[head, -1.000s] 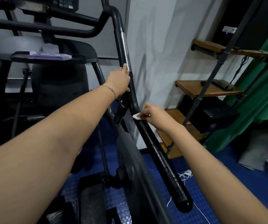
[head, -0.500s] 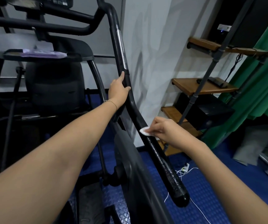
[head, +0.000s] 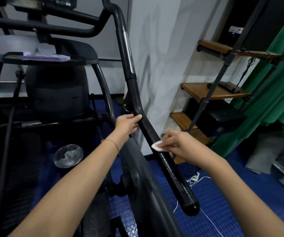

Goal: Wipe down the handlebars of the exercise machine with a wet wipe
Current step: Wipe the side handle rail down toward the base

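Observation:
A long black handlebar (head: 173, 171) of the exercise machine runs from the top centre down to a rounded end at the lower right; its lower part glistens wet. My left hand (head: 127, 124) grips the bar at its bend, thumb on top. Just below, my right hand (head: 177, 142) pinches a small white wet wipe (head: 158, 146) and presses it against the bar's right side.
The machine's console tray (head: 52, 59) holds a purple packet at the upper left. A round clear container (head: 68, 155) sits low by the frame. Wooden shelves (head: 214, 93) on a metal pole stand to the right, beside a green curtain. White cables lie on the blue floor.
Both hands have slid down the handlebar: the left from the silver section to the bend, the right with the wipe further toward the lower grip.

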{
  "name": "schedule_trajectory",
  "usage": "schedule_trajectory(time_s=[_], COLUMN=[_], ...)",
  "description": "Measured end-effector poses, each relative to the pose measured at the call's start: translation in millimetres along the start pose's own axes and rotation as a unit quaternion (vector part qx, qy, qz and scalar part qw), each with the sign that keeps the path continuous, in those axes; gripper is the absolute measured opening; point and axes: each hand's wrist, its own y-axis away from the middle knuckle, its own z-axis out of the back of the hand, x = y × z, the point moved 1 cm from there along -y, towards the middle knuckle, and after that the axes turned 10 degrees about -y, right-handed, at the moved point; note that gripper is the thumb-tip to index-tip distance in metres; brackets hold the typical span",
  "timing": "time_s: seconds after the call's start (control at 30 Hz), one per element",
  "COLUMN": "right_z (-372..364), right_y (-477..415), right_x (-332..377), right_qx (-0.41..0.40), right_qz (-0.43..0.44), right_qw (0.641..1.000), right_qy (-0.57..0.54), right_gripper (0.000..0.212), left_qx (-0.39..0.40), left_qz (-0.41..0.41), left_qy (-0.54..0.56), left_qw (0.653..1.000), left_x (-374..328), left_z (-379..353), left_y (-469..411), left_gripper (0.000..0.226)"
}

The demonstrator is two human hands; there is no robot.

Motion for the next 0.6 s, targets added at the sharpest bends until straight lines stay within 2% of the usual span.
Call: schedule_trajectory(time_s=[0.17, 0.4, 0.6], right_z=[-9, -5, -6], right_y=[-2, 9, 6], right_x=[2, 3, 6], right_qx=[-0.060, -0.054, -0.035], right_qz=[-0.016, -0.006, 0.008], right_qw=[0.998, 0.999, 0.999], right_qy=[0.014, 0.005, 0.028], right_gripper=[0.020, 0.019, 0.020], left_qx=[0.010, 0.019, 0.016], left_qz=[0.029, 0.045, 0.050], left_qy=[0.019, 0.016, 0.008], left_qw=[0.999, 0.999, 0.999], left_x=[-10, -18, -19], left_z=[-5, -5, -6], left_y=[9, 15, 16], left_gripper=[0.051, 0.039, 0.044])
